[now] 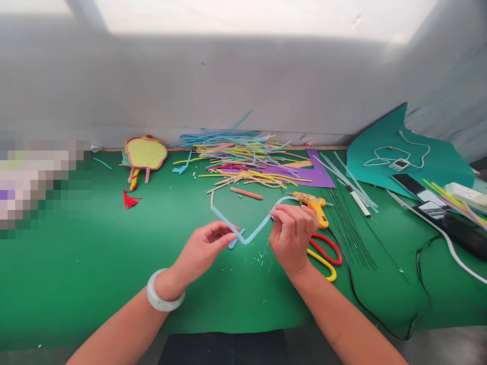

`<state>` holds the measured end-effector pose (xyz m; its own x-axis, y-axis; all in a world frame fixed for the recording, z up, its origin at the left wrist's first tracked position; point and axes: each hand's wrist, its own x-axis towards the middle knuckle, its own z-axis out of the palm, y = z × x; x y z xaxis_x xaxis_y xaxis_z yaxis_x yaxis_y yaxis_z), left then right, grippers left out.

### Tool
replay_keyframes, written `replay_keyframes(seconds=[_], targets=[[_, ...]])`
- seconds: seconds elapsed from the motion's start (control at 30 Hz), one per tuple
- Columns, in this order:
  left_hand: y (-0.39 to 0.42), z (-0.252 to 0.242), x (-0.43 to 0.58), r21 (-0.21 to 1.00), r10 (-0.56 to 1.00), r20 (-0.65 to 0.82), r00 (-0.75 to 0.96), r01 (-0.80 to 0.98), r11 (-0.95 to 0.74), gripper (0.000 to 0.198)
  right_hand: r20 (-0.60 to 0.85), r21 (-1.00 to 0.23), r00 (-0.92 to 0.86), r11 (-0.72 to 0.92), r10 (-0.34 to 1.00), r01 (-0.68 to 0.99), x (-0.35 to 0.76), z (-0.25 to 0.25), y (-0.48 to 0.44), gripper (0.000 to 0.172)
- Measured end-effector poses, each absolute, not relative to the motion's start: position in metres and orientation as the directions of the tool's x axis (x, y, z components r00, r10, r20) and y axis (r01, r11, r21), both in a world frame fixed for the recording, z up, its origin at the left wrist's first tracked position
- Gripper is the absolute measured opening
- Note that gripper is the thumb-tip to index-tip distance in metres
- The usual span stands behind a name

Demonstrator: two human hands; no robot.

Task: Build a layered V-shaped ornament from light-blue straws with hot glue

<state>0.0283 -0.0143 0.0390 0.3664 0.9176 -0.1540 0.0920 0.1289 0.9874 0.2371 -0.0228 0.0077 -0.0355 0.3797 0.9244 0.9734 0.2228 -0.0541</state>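
Note:
A light blue pipe cleaner, bent into a V with its point toward me, is held above the green table between both hands. My left hand pinches its left arm just above the bend. My right hand grips the other arm, and the strip curves on past the fingers to the right. A short folded blue piece lies on the table by my left fingertips. Just beyond my right hand is a yellow glue gun. Scissors with red and yellow handles lie partly hidden beside my right wrist.
A pile of coloured pipe cleaners lies at the back by a purple sheet. A yellow fan-shaped craft is at left. Thin green wires, clear glue sticks, phones and a black cord are at right.

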Motion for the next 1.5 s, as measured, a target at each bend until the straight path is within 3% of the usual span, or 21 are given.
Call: replay_keyframes(seconds=[0.2,0.57,1.17,1.37,1.5], targets=[[-0.028,0.036,0.036,0.977,0.878,-0.205,0.433,0.034,0.211,0.031,0.913,0.062,-0.112,0.136,0.393,0.989,0.231,0.005,-0.023,0.026],[-0.022,0.039,0.035,0.990,0.944,-0.137,0.301,-0.002,0.144,0.029,0.908,0.082,-0.132,0.138,0.397,0.987,0.230,0.000,-0.023,0.020],[-0.015,0.033,0.035,0.992,0.973,-0.104,0.207,0.088,0.088,0.033,0.906,0.094,-0.144,0.143,0.399,0.985,0.231,0.000,-0.023,0.018],[-0.009,0.031,0.031,0.986,0.994,-0.028,0.108,0.166,0.010,0.036,0.902,-0.050,-0.049,0.217,0.428,0.975,0.247,-0.003,-0.013,0.031],[-0.002,0.030,0.025,0.987,0.999,-0.001,0.041,0.162,-0.006,0.037,0.802,-0.323,0.334,-0.111,0.494,0.940,0.305,-0.005,0.002,0.029]])
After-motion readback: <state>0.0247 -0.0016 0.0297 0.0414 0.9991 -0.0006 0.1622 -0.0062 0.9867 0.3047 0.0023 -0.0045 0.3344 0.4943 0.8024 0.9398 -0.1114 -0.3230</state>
